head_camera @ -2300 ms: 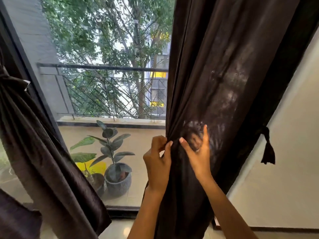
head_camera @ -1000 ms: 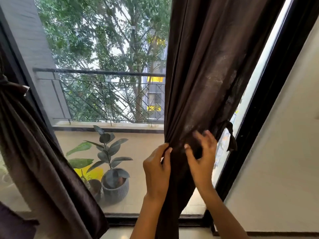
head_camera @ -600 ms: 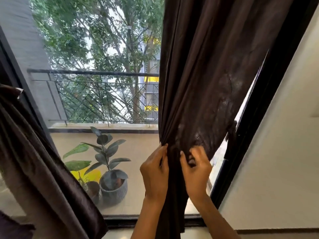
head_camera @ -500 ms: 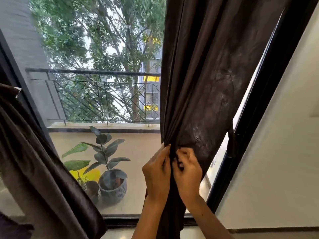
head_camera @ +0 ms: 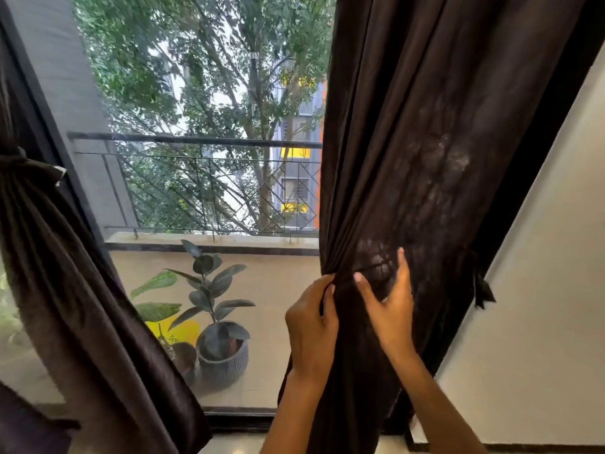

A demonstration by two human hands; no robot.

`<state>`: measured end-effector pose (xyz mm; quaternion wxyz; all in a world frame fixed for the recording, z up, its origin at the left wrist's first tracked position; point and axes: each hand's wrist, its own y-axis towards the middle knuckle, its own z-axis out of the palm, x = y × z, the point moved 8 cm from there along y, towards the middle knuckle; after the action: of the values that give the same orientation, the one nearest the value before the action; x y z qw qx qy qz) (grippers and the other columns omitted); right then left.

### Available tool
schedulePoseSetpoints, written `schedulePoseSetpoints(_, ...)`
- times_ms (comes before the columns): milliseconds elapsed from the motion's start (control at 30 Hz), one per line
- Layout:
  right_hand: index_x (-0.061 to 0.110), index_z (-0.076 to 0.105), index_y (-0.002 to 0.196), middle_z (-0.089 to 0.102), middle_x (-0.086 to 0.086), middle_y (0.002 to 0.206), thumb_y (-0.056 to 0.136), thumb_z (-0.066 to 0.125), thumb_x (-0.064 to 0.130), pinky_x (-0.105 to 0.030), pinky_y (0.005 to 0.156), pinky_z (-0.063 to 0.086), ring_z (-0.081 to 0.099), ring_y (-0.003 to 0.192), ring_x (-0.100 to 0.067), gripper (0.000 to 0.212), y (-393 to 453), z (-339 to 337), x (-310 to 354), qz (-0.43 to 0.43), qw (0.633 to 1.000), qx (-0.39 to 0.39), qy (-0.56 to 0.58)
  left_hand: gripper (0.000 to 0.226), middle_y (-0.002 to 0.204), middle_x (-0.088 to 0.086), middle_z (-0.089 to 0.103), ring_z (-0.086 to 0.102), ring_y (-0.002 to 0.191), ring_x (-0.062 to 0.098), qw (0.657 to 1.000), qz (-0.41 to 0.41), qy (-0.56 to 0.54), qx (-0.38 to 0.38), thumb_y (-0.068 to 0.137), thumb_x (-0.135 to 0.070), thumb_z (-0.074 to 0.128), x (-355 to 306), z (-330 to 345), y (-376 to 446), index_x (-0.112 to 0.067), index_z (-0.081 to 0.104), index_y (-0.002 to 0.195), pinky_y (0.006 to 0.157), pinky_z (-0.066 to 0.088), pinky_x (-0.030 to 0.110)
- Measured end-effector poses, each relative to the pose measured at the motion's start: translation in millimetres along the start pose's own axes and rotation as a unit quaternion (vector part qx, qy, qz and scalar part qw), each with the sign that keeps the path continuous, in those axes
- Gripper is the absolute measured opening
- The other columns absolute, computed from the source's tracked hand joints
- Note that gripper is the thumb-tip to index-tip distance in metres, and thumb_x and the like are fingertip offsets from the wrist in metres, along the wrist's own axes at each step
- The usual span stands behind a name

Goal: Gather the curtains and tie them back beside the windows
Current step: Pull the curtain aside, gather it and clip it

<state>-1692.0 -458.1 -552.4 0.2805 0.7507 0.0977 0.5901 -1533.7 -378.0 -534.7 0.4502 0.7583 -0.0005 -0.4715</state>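
Balcony window (head_camera: 203, 191) behind | right curtain (head_camera: 409, 158) hangs vertical, bunched at waist | left hand (head_camera: 311, 326) pinches its inner edge | right hand (head_camera: 389, 306) fingers spread flat on folds | tie-back (head_camera: 479, 286) right of both, right hand nearer

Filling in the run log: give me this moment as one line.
step: gather right curtain | left hand: grips bunched edge | right hand: spread on folds | tie: hangs loose | left curtain: tied
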Motion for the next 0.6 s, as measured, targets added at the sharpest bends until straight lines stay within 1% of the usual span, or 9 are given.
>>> schedulePoseSetpoints(67, 0.018, 0.031, 0.146, 0.054, -0.001, 0.13, 0.075, 0.073, 0.03, -0.014, 0.101, 0.037, 0.05, 0.122, -0.004, 0.083, 8.7, 8.4, -8.1, 0.064, 0.994, 0.046, 0.076, 0.02, 0.097, -0.006, 0.071, 0.064, 0.086, -0.001, 1.0, 0.003, -0.001, 0.006, 0.09, -0.004, 0.058, -0.9, 1.2, -1.1, -0.015, 0.068, 0.103, 0.077, 0.045, 0.006)
schedulePoseSetpoints(133, 0.021, 0.048, 0.132, 0.066, -0.003, 0.102, 0.076, 0.075, 0.02, -0.012, 0.088, 0.045, 0.062, 0.097, -0.002, 0.062, 11.0, 11.7, -6.0, 0.066, 0.991, 0.064, 0.101, 0.021, 0.096, -0.007, 0.07, 0.063, 0.085, -0.002, 1.0, 0.006, -0.007, 0.001, 0.09, -0.003, 0.058, -0.4, 0.8, -1.8, -0.017, 0.066, 0.103, 0.076, 0.043, 0.005)
schedulePoseSetpoints(200, 0.019, 0.064, 0.106, 0.068, 0.0, 0.088, 0.076, 0.078, 0.014, -0.02, 0.082, 0.051, 0.064, 0.083, -0.003, 0.034, 6.2, 6.2, 4.1, 0.033, 0.996, 0.028, 0.079, 0.024, 0.095, -0.008, 0.07, 0.063, 0.085, -0.002, 1.0, 0.005, -0.009, -0.006, 0.09, -0.004, 0.059, 0.5, -1.8, -1.9, -0.022, 0.064, 0.105, 0.076, 0.043, 0.003)
schedulePoseSetpoints(233, 0.015, 0.067, 0.096, 0.068, 0.002, 0.084, 0.076, 0.079, 0.014, -0.022, 0.078, 0.052, 0.064, 0.08, -0.002, 0.023, 0.6, 0.5, 11.4, 0.003, 0.998, -0.005, 0.058, 0.026, 0.093, -0.01, 0.069, 0.062, 0.084, -0.003, 1.0, 0.003, -0.01, -0.008, 0.09, -0.004, 0.06, -0.1, -2.5, -2.0, -0.025, 0.061, 0.105, 0.074, 0.042, 0.002)
schedulePoseSetpoints(300, 0.011, 0.065, 0.083, 0.062, 0.003, 0.076, 0.078, 0.078, 0.012, -0.021, 0.068, 0.049, 0.06, 0.073, -0.004, 0.014, -15.4, -8.4, 29.1, -0.077, 0.995, -0.069, -0.004, 0.032, 0.091, -0.014, 0.065, 0.059, 0.081, -0.012, 1.0, -0.018, -0.019, -0.015, 0.089, -0.005, 0.061, 0.4, -2.8, -3.7, -0.03, 0.051, 0.106, 0.069, 0.04, 0.0)
schedulePoseSetpoints(367, 0.01, 0.062, 0.085, 0.057, 0.003, 0.08, 0.081, 0.074, 0.007, -0.022, 0.066, 0.048, 0.057, 0.074, -0.006, 0.013, -31.8, -3.7, 38.7, -0.127, 0.988, -0.076, -0.051, 0.035, 0.092, -0.018, 0.063, 0.057, 0.079, -0.018, 0.999, -0.039, -0.034, -0.017, 0.089, -0.007, 0.061, 2.3, -1.8, -5.7, -0.03, 0.045, 0.11, 0.066, 0.042, 0.001)
schedulePoseSetpoints(433, 0.008, 0.064, 0.096, 0.058, 0.005, 0.092, 0.083, 0.069, 0.001, -0.024, 0.071, 0.052, 0.06, 0.081, -0.006, 0.016, -43.5, 8.0, 37.7, -0.145, 0.986, -0.043, -0.076, 0.033, 0.091, -0.017, 0.066, 0.061, 0.079, -0.01, 1.0, -0.02, -0.023, -0.008, 0.091, -0.009, 0.06, 1.3, 0.7, -7.8, -0.028, 0.048, 0.115, 0.065, 0.047, 0.008)
schedulePoseSetpoints(500, 0.008, 0.066, 0.109, 0.059, 0.006, 0.104, 0.083, 0.068, -0.003, -0.026, 0.08, 0.054, 0.062, 0.091, -0.007, 0.029, -50.1, 18.0, 32.1, -0.151, 0.985, -0.01, -0.084, 0.029, 0.085, -0.008, 0.07, 0.064, 0.076, 0.0, 1.0, 0.0, -0.017, -0.003, 0.091, -0.009, 0.059, 1.4, 1.5, -9.0, -0.028, 0.055, 0.111, 0.063, 0.051, 0.02)
schedulePoseSetpoints(600, 0.01, 0.064, 0.118, 0.054, 0.013, 0.111, 0.081, 0.068, -0.008, -0.021, 0.088, 0.052, 0.059, 0.1, -0.001, 0.041, -54.5, 28.3, 27.6, -0.15, 0.987, 0.05, -0.04, 0.022, 0.079, -0.002, 0.071, 0.063, 0.072, 0.0, 0.999, 0.002, -0.029, -0.016, 0.088, -0.012, 0.059, 2.4, -0.8, -7.6, -0.023, 0.063, 0.107, 0.06, 0.051, 0.024)
